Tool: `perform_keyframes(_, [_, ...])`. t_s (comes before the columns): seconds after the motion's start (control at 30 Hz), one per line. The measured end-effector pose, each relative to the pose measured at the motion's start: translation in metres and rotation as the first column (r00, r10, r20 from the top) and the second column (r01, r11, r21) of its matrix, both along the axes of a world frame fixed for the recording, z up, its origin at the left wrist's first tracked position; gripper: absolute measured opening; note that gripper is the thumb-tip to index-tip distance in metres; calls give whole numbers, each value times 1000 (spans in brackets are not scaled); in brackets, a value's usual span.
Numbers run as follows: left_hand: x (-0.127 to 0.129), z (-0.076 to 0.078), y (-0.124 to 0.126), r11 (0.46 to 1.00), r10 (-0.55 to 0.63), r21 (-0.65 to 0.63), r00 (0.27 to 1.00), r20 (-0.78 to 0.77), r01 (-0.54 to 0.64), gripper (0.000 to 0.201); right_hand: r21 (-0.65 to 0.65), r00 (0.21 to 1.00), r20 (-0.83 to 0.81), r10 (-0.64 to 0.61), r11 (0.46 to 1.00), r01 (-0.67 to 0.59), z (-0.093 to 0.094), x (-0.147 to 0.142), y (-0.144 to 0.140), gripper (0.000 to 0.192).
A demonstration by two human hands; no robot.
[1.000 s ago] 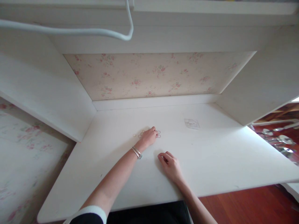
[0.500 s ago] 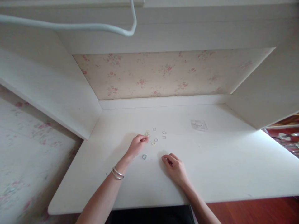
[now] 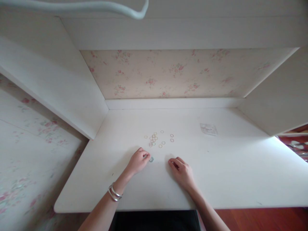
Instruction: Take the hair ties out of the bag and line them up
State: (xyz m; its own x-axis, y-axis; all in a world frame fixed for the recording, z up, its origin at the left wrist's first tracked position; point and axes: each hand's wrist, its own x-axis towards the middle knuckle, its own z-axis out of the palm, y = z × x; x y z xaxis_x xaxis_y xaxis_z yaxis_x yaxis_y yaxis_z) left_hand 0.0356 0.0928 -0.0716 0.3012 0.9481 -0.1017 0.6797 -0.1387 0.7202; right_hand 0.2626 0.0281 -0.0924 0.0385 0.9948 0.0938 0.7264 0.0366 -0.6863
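Observation:
My left hand (image 3: 139, 160) is closed in a pinch, its fingertips beside a small stack of blue-grey rings (image 3: 151, 159) on the white table. Whatever its fingers may hold is too small to make out. Beyond it lies a loose cluster of thin rings (image 3: 154, 140), like small rubber bands, in pale yellow, green and reddish tints. Several single rings (image 3: 172, 140) are spread to the right of that cluster. My right hand (image 3: 182, 171) rests on the table with curled fingers, right of the blue-grey stack and apart from it. The inside of its grip is hidden.
A clear plastic bag (image 3: 209, 129) lies flat at the back right of the white table (image 3: 231, 173). White panels (image 3: 276, 93) enclose the table at the sides and back. A pale cable (image 3: 96, 7) hangs across the top left.
My left hand has drawn back from the ring cluster to the blue-grey stack, uncovering more rings. My right hand stays in place. The view has shifted slightly.

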Motion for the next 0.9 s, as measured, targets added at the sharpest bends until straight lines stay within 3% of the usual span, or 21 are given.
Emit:
perform_keyframes(0.23, [2, -2, 1, 999, -28, 35, 1000, -13, 29, 24, 15, 1000, 20, 0, 1000, 0, 1, -1, 0, 34])
perform_keyframes(0.4, [-3, 4, -8, 990, -51, 130, 998, 39, 45, 23, 23, 1000, 12, 3, 1000, -3, 2, -1, 0, 33])
perform_keyframes(0.6, [-3, 7, -24, 954, -183, 214, 972, -149, 212, 21, 22, 999, 32, 8, 1000, -8, 1, -1, 0, 32])
perform_keyframes(0.9, [5, 1, -20, 945, -175, 234, 957, -231, 229, 19, 18, 1000, 25, 0, 1000, -1, 2, -1, 0, 32])
